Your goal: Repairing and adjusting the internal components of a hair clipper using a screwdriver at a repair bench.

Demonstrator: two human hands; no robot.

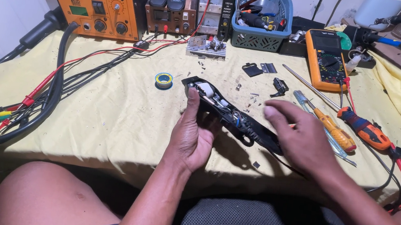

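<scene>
My left hand [192, 134] grips an opened black hair clipper [228, 113] from below, thumb up along its left end. The clipper lies tilted, its inner motor and wires exposed on top. My right hand [298, 135] rests on the clipper's right end, fingers curled over it and pointing left. Small screws and black parts [279, 87] lie scattered on the yellow cloth just beyond the clipper.
A solder reel [164, 80] lies left of the clipper. Screwdrivers [335, 129] and an orange multimeter [326, 58] lie right. An orange soldering station [98, 9], a power supply [214, 6] and a blue basket [264, 15] line the back. Cables [43, 92] run down the left.
</scene>
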